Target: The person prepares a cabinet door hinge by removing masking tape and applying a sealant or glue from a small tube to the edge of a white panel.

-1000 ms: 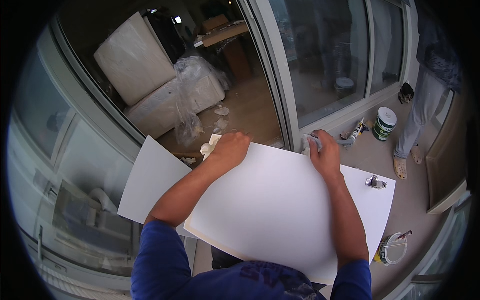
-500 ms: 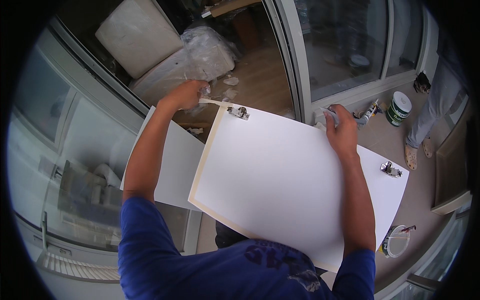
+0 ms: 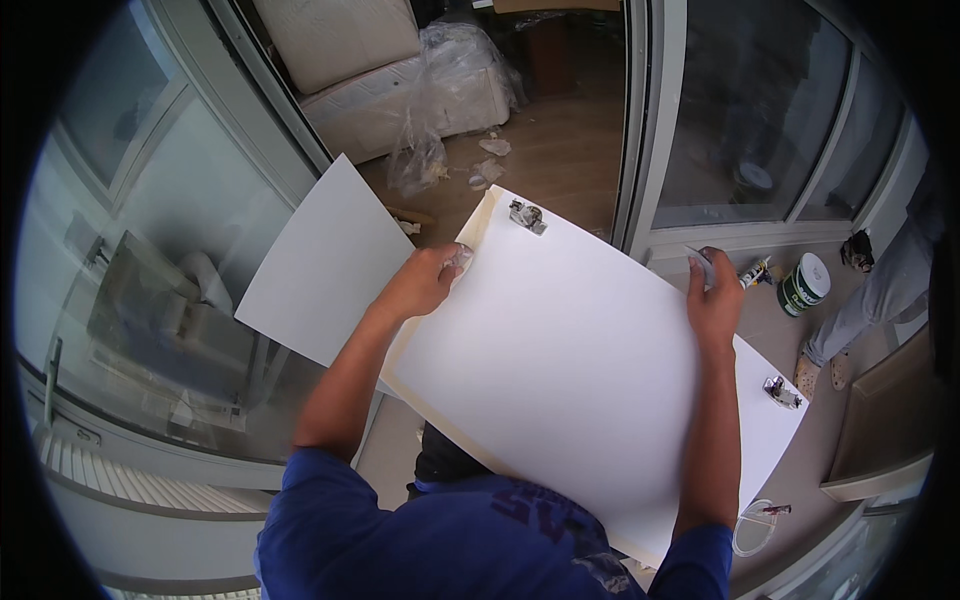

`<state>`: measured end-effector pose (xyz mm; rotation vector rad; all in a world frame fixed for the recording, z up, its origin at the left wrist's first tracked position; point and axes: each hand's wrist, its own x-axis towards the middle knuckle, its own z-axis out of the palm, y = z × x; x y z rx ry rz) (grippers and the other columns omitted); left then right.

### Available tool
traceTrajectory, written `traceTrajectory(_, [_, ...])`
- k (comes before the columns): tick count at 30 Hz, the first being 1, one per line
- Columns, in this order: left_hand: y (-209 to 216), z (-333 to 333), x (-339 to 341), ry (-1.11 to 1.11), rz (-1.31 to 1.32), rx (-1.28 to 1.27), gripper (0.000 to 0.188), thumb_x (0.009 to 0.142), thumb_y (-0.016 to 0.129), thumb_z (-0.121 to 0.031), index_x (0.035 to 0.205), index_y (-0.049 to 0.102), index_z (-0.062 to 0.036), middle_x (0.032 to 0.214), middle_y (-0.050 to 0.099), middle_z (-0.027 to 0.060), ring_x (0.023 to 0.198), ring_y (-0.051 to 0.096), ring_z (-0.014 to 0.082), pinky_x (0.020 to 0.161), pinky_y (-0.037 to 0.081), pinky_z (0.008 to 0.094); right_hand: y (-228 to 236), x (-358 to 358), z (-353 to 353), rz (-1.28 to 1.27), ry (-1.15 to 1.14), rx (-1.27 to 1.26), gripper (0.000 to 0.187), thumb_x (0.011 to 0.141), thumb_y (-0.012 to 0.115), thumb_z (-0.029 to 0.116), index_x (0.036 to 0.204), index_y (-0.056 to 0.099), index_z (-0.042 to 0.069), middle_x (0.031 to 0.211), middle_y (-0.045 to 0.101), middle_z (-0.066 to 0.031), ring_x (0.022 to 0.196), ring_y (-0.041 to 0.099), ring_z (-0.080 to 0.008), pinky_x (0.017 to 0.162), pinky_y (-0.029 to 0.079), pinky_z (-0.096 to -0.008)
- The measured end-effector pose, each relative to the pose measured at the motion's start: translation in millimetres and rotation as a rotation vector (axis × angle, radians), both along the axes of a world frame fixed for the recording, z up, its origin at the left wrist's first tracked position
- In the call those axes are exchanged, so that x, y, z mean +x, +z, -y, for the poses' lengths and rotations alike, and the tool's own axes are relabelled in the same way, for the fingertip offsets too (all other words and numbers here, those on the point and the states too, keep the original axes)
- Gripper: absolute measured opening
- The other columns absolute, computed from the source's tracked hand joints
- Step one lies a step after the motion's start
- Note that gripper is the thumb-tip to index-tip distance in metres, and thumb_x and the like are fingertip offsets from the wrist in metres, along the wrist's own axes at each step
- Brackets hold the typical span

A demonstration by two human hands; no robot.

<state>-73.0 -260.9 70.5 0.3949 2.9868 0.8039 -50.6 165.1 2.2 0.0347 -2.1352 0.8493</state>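
A white cabinet door (image 3: 590,350) with beige masking tape (image 3: 425,420) along its left and near edges lies before me. Two metal hinges are fixed on it, one far hinge (image 3: 528,216) and one right hinge (image 3: 782,392). At the door's left edge, my left hand (image 3: 415,288) is closed on a crumpled whitish wad (image 3: 458,258), perhaps tape. My right hand (image 3: 714,305), beyond the far right edge, pinches a thin grey flat piece (image 3: 701,263); its kind is unclear. My right forearm crosses over the door.
A second white panel (image 3: 320,260) stands at left by the glass doors. Plastic-wrapped furniture (image 3: 430,95) lies inside the room. At right are a green-and-white paint bucket (image 3: 803,285), a sealant tube (image 3: 755,272), another person's legs (image 3: 850,325) and a white bucket (image 3: 755,530).
My left hand has come from beyond the far left corner, where a tape strip stretched from it, down to the door's left edge. My right hand still holds the grey piece. The view has shifted.
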Motion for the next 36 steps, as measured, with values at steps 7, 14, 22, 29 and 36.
traceTrajectory(7, [-50.6,-7.5,56.9,-0.117,-0.361,0.131,0.021,0.092,0.060,0.005,0.110,0.071,0.0007,0.098,0.066,0.0162,0.091,0.066,0.0361,0.085,0.054,0.0453,15.3,-26.3,14.9,0.144,0.116,-0.191,0.031,0.095,0.074,0.015,0.118,0.067,-0.003,0.097,0.075,-0.0178,0.085,0.072,-0.0270,0.079,0.055,-0.0377])
traceTrajectory(14, [-89.5,-15.6,55.6,-0.047,-0.727,0.192,0.020,0.078,0.082,-0.010,0.080,0.063,-0.0024,0.079,0.059,0.0108,0.071,0.058,0.0302,0.062,0.047,0.0382,51.5,-78.4,67.5,0.574,0.434,-0.371,0.035,0.088,0.082,0.018,0.112,0.072,-0.005,0.089,0.074,-0.0099,0.074,0.067,-0.0149,0.068,0.053,-0.0307])
traceTrajectory(22, [-87.2,-10.7,63.5,-0.136,-0.759,0.195,0.034,0.073,0.084,-0.006,0.062,0.051,-0.0083,0.064,0.049,0.0060,0.056,0.050,0.0248,0.053,0.042,0.0367,51.2,-144.8,121.7,0.851,0.638,-0.466,0.036,0.082,0.086,0.016,0.109,0.074,-0.004,0.093,0.076,-0.0119,0.076,0.071,-0.0168,0.070,0.055,-0.0315])
traceTrajectory(29, [-88.8,-14.1,58.3,-0.120,-0.688,0.117,0.035,0.076,0.083,-0.007,0.061,0.052,-0.0090,0.064,0.049,0.0058,0.057,0.051,0.0244,0.053,0.042,0.0373,61.0,-197.0,194.9,0.889,0.807,-0.546,0.039,0.082,0.087,0.015,0.112,0.072,-0.004,0.098,0.076,-0.0117,0.087,0.071,-0.0184,0.081,0.054,-0.0302])
traceTrajectory(36, [-88.9,-10.0,62.9,-0.084,-0.659,0.059,0.035,0.080,0.081,-0.009,0.061,0.052,-0.0089,0.065,0.050,0.0059,0.058,0.052,0.0246,0.054,0.042,0.0384,57.4,-170.5,139.5,1.091,0.827,-0.481,0.040,0.081,0.087,0.016,0.113,0.071,-0.002,0.103,0.075,-0.0089,0.092,0.071,-0.0167,0.082,0.054,-0.0291])
